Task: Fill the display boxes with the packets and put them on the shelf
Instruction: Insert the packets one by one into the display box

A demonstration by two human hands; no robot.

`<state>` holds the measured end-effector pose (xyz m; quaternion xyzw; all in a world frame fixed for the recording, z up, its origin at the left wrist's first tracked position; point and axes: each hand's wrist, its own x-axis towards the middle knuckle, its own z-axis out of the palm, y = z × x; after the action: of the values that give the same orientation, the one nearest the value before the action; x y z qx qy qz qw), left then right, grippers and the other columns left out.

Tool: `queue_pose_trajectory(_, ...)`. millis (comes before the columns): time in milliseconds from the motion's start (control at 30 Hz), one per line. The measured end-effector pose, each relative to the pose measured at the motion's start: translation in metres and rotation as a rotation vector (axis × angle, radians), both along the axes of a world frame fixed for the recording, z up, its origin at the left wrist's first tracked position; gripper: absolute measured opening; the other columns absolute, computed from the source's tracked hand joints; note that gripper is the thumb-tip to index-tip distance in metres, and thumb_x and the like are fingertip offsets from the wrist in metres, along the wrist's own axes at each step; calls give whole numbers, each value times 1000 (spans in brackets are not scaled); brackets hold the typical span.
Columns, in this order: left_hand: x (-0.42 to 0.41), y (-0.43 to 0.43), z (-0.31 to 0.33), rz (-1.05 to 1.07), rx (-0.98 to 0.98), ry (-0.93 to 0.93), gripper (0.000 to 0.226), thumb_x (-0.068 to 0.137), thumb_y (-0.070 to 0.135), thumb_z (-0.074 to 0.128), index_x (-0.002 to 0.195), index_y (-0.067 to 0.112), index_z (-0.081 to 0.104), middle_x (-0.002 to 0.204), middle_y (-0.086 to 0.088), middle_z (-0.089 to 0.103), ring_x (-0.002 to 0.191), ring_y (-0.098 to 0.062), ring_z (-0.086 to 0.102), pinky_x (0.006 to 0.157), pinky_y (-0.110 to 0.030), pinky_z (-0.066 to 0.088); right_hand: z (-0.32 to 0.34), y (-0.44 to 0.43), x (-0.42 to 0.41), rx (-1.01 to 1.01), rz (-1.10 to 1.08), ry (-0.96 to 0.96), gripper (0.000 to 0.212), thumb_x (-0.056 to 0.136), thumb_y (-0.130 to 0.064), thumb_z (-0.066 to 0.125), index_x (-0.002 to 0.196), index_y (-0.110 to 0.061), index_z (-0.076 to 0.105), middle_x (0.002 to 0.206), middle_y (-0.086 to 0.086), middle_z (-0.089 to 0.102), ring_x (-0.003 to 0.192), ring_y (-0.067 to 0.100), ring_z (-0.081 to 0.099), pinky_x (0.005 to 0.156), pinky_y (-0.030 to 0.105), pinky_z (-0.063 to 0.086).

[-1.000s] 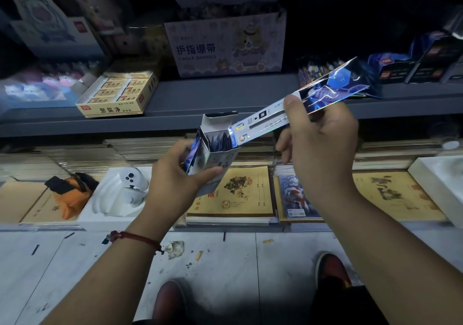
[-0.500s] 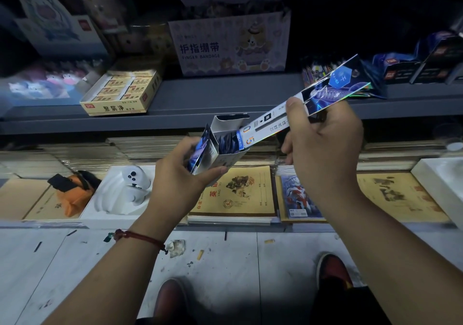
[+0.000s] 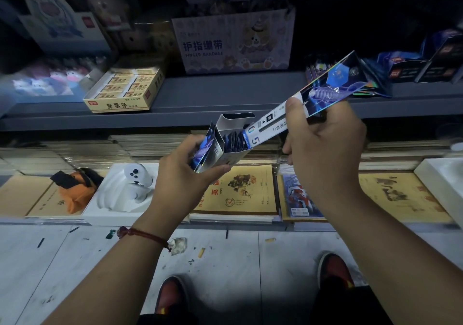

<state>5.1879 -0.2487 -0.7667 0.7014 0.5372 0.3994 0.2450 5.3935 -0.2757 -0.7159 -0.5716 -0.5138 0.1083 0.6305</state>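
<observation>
Long holographic-blue packet (image 3: 295,114) (lower end white) enters the grey display box (image 3: 229,146).

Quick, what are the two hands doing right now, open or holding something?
Left hand: grips the small white cardboard display box.
Right hand: pinches the long blue-and-white foil packet, whose lower end is at the box's mouth.

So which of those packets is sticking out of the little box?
The long packet pinched by the right hand: it slants up-right, only its lower end in the display box. The other packets sit inside, just dark tops showing.
</observation>
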Motion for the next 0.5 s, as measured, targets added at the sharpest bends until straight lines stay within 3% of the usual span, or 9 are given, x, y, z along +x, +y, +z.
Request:
queue_pose_trajectory(167, 0, 1, -2, 14, 6, 46, 54, 71, 40, 85, 118, 27, 62, 110, 16, 68, 90, 22, 58, 68, 0, 46, 1, -3, -1, 66, -26, -166, 45, 101, -26, 59, 63, -2, 59, 62, 9, 61, 54, 14, 60, 55, 23, 43)
queue_pose_trajectory(300, 2, 1, -1, 9, 16, 58, 50, 72, 38, 85, 115, 28, 61, 106, 20, 64, 87, 28, 54, 66, 3, 43, 3, -6, -5, 141, -4, -258, 42, 99, -13, 62, 63, -16, 42, 61, -8, 42, 55, -4, 46, 56, 4, 29)
queue_pose_trajectory(500, 3, -3, 4, -11, 69, 22, 51, 71, 45, 80, 114, 26, 61, 103, 20, 66, 92, 20, 60, 68, -3, 48, 5, -5, -7, 89, 41, -279, 52, 99, -17, 64, 60, -31, 33, 57, -12, 37, 51, -1, 44, 54, 6, 29)
